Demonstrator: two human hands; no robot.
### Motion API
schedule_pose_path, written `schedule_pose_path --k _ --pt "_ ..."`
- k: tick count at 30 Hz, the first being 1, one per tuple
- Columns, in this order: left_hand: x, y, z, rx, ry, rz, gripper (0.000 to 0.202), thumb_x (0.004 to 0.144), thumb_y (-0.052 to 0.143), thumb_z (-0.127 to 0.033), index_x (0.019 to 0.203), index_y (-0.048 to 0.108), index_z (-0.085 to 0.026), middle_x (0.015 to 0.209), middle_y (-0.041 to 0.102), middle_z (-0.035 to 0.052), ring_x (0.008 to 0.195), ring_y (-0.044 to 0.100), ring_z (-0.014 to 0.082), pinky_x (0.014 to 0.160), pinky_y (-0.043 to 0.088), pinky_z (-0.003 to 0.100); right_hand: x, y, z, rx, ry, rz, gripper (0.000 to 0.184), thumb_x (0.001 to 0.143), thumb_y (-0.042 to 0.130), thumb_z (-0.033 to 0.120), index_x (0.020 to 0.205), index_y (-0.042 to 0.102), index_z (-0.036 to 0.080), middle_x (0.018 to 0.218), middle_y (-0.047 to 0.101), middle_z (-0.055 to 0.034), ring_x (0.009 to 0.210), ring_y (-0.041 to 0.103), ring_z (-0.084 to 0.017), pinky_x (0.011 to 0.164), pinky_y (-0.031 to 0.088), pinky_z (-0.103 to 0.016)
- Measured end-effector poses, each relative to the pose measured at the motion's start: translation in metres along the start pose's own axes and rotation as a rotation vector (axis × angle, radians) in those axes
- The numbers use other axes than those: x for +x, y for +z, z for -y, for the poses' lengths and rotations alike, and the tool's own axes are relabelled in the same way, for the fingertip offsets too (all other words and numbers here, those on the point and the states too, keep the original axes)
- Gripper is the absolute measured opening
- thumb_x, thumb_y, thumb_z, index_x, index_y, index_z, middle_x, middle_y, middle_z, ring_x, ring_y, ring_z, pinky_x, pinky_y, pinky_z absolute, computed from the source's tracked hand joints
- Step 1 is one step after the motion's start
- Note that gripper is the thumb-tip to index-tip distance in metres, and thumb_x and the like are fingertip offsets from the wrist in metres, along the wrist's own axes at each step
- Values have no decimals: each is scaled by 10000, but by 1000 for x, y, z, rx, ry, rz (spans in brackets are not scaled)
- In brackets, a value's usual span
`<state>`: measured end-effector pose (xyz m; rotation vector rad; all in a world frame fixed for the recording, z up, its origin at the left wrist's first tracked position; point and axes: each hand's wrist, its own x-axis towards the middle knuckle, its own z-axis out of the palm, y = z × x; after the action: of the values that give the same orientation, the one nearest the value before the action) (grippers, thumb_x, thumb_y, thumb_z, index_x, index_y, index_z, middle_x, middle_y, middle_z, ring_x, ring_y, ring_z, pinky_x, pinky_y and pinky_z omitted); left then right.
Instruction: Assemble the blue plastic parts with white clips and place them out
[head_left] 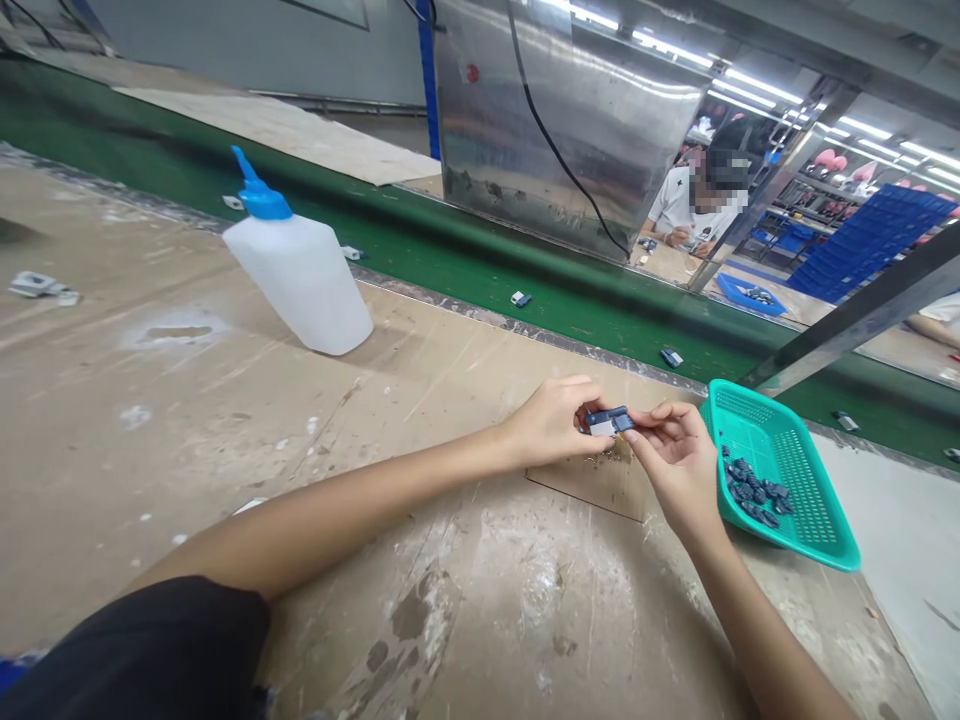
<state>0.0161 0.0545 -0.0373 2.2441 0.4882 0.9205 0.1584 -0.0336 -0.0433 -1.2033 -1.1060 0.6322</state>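
- Left hand [551,425] and right hand [675,465]: fingertips pressed together, pinching a small blue-and-white plastic part [609,422] from opposite sides at 12 o'clock, raised just above the bench for free finger access.
- Teal plastic basket [821,520]: at 2 o'clock, just beside the right hand for a short reach; dark blue parts [752,490] heaped inside.
- Worn bench top [187,430]: open room at 9 o'clock, out to the far edge.
- White squeeze bottle [296,280]: blue nozzle, at 11 o'clock, well apart from both hands and out of the arm path.
- Green conveyor belt [480,262]: beyond the bench edge at 12 o'clock, small loose parts [520,298] lying on it.
- Co-worker [694,205]: beyond the belt at 1 o'clock.
- Blue stacked crates [870,240]: farthest, at 2 o'clock.
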Motion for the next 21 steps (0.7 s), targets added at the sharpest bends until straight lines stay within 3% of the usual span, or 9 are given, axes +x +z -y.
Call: schedule_pose_path --k 8,21 --pt "-5 3 -4 73 151 -84 133 659 616 -221 744 591 -123 676 524 -5 596 464 81 544 382 190 2 -3 6 75 43 8 255 600 722 130 714 502 190 692 599 31 791 619 -115 717 483 -209" --pt "-9 3 -11 196 223 -196 98 621 606 -192 645 545 -120 599 461 -27 536 416 65 469 327 170 -6 6 6 199 122 -22 271 590 745 155 724 513 191 696 629 23 735 598 -93 706 467 -198"
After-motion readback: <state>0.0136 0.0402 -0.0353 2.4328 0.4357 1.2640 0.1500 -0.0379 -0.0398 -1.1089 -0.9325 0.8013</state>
